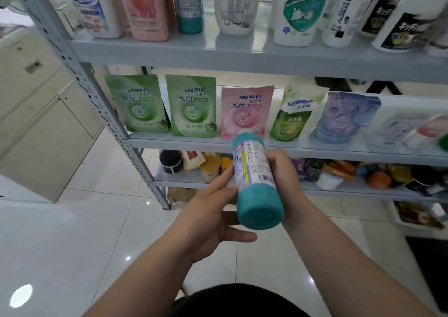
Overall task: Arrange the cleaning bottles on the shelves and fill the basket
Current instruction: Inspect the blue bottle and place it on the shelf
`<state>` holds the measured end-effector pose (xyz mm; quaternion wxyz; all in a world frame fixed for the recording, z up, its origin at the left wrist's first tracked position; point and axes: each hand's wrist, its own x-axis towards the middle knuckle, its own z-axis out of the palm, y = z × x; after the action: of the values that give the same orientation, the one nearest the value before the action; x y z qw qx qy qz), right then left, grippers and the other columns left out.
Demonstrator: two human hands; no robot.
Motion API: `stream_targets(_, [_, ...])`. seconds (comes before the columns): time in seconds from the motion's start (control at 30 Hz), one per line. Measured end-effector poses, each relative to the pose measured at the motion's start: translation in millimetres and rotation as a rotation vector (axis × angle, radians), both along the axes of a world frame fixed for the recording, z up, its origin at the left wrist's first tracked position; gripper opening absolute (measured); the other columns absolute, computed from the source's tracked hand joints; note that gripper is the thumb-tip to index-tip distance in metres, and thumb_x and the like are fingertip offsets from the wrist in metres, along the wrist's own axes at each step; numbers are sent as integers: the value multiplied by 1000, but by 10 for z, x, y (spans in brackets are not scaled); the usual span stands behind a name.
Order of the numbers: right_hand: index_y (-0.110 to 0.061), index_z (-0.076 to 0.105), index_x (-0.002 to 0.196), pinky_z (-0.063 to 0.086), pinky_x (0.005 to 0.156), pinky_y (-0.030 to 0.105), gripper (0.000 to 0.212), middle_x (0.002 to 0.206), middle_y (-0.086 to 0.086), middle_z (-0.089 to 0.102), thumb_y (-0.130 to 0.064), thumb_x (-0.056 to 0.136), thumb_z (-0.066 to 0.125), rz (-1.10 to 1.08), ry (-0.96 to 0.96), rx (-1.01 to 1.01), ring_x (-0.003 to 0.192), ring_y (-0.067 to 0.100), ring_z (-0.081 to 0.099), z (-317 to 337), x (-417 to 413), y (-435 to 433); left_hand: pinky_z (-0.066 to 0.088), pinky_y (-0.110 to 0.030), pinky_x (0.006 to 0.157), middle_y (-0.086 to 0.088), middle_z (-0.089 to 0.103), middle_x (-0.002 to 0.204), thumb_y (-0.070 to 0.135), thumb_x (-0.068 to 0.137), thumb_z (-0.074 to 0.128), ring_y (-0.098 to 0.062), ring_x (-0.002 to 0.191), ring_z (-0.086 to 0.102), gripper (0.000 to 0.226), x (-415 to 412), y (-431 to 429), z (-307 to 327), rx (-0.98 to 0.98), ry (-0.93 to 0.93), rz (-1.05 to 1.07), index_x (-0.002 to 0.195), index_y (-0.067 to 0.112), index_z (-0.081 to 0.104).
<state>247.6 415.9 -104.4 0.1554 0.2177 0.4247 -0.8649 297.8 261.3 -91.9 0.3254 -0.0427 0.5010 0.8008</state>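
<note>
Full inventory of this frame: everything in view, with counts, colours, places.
held bottle: one, teal with white label, tilted, in front of the middle shelf
teal bottle: one, top shelf
pink bottle: one, top shelf, left of the teal bottle
white bottles: at least six, top shelf
green pouches: two, middle shelf, left
pink pouch: one, right of them
white-green pouch: one, right of the pink pouch
bluish pouch: one, further right
jars and packs: several, mixed colours, lowest shelf, blurred
rack: one, grey
cabinet: one, beige, left
right hand: grips the held bottle
left hand: straight fingers touch the held bottle
</note>
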Motion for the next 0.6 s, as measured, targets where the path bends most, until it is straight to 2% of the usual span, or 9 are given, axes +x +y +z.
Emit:
stream_targets(0.07, [-1,74,83,58,53,29,36,74,16,67,-24,80,47,-43,31,-67,58,26,68,-10,-35,-129,62,-39,57,-6,75,117,12,101,53,-31,82,74,53,-52,-113,-23,75,-21,27,144,43,50])
stream_targets(0.2, [-6,79,80,59,57,31,41,76,14,70,-33,71,50,-6,179,-107,62,25,71,27,-126,-380,62,-44,65,-7,73,122,15,82,74,-40,102,73,71,-163,-380,-84,191,-3,27,141,46,50])
stream_targets(0.27, [-11,80,77,60,60,32,36,76,12,70,-35,74,52,53,256,-44,65,24,71,58,-191,-463,62,-46,66,-12,72,119,15,66,85,-40,101,73,87,-212,-520,-110,149,38,30,141,41,50])
stream_targets(0.3, [-13,79,84,60,63,34,34,80,13,70,-35,77,55,92,297,7,69,25,72,87,-227,-500,62,-46,67,-11,70,119,15,61,87,-38,100,74,91,-239,-582,-127,105,81,28,141,39,49])
stream_targets(0.37, [-19,74,105,60,71,39,34,92,12,73,-43,84,63,169,421,192,81,26,73,142,-298,-553,63,-43,69,1,67,118,18,58,88,-30,102,74,90,-297,-699,-156,-57,229,6,137,42,50])
stream_targets(0.47, [-42,63,121,60,83,39,55,112,1,74,-46,73,88,238,613,502,104,23,74,238,-344,-637,60,-25,86,12,56,124,21,61,91,-10,113,63,87,-402,-852,-238,-561,589,43,137,39,51])
stream_targets(0.53, [-37,58,131,59,88,38,77,120,3,71,-33,65,96,267,686,536,113,25,70,288,-322,-700,44,-4,93,6,45,124,17,62,93,-1,111,49,83,-488,-943,-322,-814,826,166,135,22,55])
stream_targets(0.57, [-29,55,137,58,91,40,84,125,7,69,-24,64,96,304,734,551,117,28,68,299,-295,-733,39,1,91,4,46,121,13,62,93,-2,110,46,78,-542,-995,-357,-846,895,211,131,15,58])
stream_targets(0.6, [-20,52,139,57,96,44,86,128,11,66,-19,64,94,346,790,590,120,31,65,314,-264,-773,39,-1,91,3,50,118,10,61,93,-5,111,47,73,-605,-1046,-390,-846,938,233,126,10,60])
